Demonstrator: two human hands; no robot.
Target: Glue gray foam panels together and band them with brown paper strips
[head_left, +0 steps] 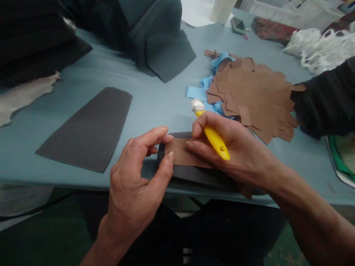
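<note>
Hands on brown strip, yellow brush held

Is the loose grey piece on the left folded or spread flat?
Spread flat: the grey piece shows its whole outline on the table, no fold visible.

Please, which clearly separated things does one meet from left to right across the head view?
Flat dark grey tapered sheet, yellow-handled brush with whitish bristles, small dark green object, black ribbed bundle.
</note>
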